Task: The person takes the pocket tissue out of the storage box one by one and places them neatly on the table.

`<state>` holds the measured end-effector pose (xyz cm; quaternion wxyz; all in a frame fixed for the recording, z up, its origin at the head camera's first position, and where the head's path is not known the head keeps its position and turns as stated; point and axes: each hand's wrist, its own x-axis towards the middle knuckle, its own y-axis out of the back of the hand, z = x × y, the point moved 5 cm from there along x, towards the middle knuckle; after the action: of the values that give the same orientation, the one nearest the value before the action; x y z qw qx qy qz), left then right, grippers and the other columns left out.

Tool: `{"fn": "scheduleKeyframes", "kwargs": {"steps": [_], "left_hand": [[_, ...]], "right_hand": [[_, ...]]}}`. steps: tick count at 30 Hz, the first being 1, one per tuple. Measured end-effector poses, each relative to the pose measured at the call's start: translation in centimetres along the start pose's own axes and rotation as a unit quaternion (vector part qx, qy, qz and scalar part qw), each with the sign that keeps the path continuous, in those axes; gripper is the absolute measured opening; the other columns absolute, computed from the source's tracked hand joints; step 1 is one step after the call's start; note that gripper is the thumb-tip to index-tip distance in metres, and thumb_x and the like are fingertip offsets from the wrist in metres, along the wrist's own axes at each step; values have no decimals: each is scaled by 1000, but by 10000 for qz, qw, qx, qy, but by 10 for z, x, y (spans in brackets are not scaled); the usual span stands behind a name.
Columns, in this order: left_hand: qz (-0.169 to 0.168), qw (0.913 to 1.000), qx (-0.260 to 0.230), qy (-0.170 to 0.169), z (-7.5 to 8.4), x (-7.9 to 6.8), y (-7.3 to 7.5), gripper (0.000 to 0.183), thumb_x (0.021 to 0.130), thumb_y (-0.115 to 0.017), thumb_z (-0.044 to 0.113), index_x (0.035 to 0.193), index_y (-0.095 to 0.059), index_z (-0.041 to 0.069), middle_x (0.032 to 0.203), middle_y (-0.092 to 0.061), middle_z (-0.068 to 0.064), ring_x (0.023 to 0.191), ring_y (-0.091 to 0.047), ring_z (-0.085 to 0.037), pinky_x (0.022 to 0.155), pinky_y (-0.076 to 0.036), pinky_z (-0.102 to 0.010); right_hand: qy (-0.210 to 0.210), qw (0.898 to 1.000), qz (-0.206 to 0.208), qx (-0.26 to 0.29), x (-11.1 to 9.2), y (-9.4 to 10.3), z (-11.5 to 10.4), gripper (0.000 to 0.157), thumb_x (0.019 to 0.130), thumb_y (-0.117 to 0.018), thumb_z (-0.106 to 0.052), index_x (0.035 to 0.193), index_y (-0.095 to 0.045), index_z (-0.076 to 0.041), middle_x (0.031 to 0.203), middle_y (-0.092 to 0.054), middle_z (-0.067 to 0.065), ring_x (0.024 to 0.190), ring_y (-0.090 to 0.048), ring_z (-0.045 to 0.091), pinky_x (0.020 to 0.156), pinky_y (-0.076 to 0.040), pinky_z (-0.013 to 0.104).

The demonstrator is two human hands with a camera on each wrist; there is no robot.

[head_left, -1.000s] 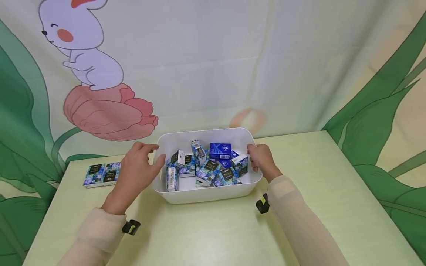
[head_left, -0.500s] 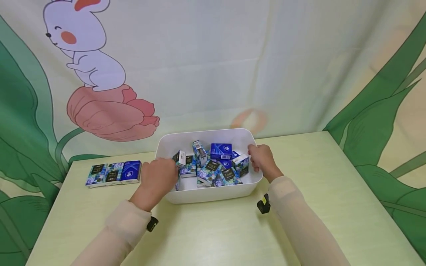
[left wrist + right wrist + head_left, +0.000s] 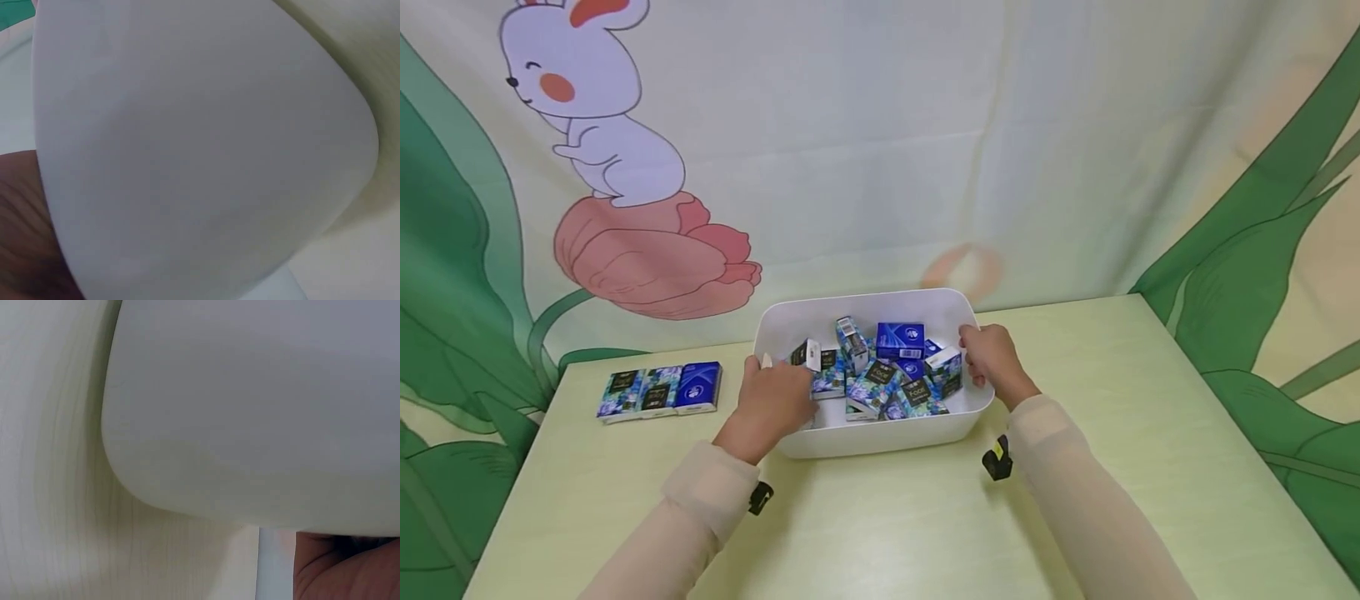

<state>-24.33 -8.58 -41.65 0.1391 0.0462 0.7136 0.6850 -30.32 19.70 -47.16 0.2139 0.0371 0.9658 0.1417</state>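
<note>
A white plastic bin (image 3: 880, 439) holds a loose heap of small pocket tissue packs (image 3: 874, 387), some flower-patterned, some blue. My left hand (image 3: 778, 404) reaches over the bin's left end, back of the hand up. Its fingers point down inside, and the fingertips and whatever they touch are hidden. My right hand (image 3: 996, 358) grips the bin's right rim, with the thumb outside the view of the wrist camera. In the left wrist view the bin's wall (image 3: 200, 144) covers most of the frame, with part of the left hand (image 3: 25, 231) beyond it.
Left of the bin, two flower-patterned tissue packs (image 3: 621, 393) and a blue tissue pack (image 3: 698, 387) lie side by side in a row. All stand on a pale green table (image 3: 880, 533). A printed curtain (image 3: 850, 167) hangs along the table's back edge.
My left hand has moved right from outside the bin's left rim to over its inside, uncovering the blue pack in the row. The right hand stays on the rim.
</note>
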Motion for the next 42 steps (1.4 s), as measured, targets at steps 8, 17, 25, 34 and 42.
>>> {"fn": "scheduleKeyframes", "kwargs": {"steps": [8,17,25,34,42], "left_hand": [[189,9955,-884,284,4,17,-23,36,83,-84,20,104,-70,-6,90,-70,-17,79,-67,-31,77,-57,-48],[-87,9957,-776,488,4,18,-31,35,86,-82,31,90,-71,-2,84,-66,-13,73,-62,-25,71,-58,-44],[-673,9865,-1491,-56,5,18,-36,42,93,-74,28,126,-64,4,111,-70,-18,95,-65,-34,84,-53,-51],[-1184,9816,-1443,394,-4,13,-41,94,80,-84,36,142,-36,-16,113,-64,-29,93,-67,-37,83,-54,-51],[-521,9862,-1566,107,-5,14,-36,73,81,-81,40,134,-59,-4,120,-67,-21,102,-65,-35,90,-53,-52]], "right_hand": [[84,9988,-482,-11,3,9,6,36,105,-46,-32,95,-58,0,55,-39,-1,43,-38,10,42,-38,25],[-18,9972,-731,148,-9,8,0,44,106,-46,-34,118,-57,7,64,-43,0,50,-43,11,49,-42,24],[305,9992,77,253,-6,6,1,38,107,-41,-28,109,-61,3,59,-39,-2,47,-34,10,43,-31,23],[411,9986,337,-80,-5,-3,-7,36,106,-42,-25,105,-65,2,53,-39,-1,41,-34,10,41,-32,25],[276,9967,553,-529,-4,-4,-6,36,105,-41,-26,104,-67,0,54,-42,1,40,-37,12,42,-36,26]]}}
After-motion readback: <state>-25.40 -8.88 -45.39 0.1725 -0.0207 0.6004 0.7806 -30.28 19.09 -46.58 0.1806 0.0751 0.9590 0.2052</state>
